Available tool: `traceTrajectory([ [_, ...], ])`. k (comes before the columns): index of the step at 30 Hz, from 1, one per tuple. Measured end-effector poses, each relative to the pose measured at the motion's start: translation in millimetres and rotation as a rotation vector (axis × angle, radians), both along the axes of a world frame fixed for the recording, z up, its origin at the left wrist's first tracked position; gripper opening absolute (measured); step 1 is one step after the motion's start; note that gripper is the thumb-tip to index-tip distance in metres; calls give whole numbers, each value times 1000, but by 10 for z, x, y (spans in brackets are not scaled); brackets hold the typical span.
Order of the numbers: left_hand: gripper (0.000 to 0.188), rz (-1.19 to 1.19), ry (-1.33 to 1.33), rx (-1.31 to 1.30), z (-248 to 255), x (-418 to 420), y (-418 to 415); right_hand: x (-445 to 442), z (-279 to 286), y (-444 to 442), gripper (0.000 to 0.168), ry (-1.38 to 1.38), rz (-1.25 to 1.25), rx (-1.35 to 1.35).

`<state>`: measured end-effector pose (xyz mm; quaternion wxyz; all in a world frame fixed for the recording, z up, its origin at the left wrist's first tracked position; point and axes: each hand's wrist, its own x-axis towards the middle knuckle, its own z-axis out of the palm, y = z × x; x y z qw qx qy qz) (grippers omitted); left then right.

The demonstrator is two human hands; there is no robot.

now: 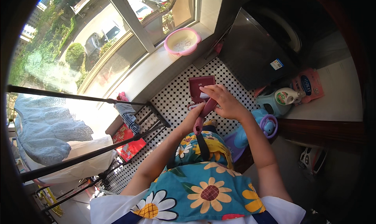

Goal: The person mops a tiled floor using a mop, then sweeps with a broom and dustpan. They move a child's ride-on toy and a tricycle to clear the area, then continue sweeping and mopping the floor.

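My left hand [191, 120] holds a dark pink plastic tool [208, 108] with a hollow-ended handle [198, 126] pointing towards me; it looks like a hand brush. Dark bristles and a pale edge show beside my left fingertips. My right hand [227, 103] lies against the tool's far right side, its fingers stretched out over the upper end; whether it grips is unclear. Just beyond the hands is a dark red dustpan [201, 83] with pale comb teeth [204, 95], partly hidden by the fingers. I cannot tell whether the dustpan rests on the tiled floor.
A pink-rimmed basin [182, 42] sits on the windowsill. At left a black metal rack [79, 158] carries light blue clothing [50, 127]. To the right are a dark washing machine [255, 53], detergent bottles [283, 97] and a blue-purple plastic item [239, 139]. Black-and-white tiled floor [170, 92] lies between.
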<state>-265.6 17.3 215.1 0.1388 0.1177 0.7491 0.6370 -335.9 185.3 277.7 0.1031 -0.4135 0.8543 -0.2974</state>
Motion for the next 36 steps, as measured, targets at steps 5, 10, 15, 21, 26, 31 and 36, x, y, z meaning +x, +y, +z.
traceTrajectory([
  [5,40,37,-209,208,-119,295,-75,184,43,-191,32,245,92,294],
  [10,39,22,170,-57,-327,608,-253,441,-150,-391,24,186,215,428],
  [15,43,143,165,-196,-519,1034,-343,637,-404,-536,17,108,423,490],
  [21,45,427,79,-219,-902,1609,-399,820,-728,-878,18,-41,632,477],
  [26,37,777,115,-254,-823,2227,-351,1187,-847,-1159,21,-167,761,378],
  [31,37,997,60,-203,-868,2904,-376,1684,-940,-1552,25,-402,930,331],
  [36,31,1273,5,-281,-788,3636,-192,2372,-902,-1767,28,-429,1102,352],
])
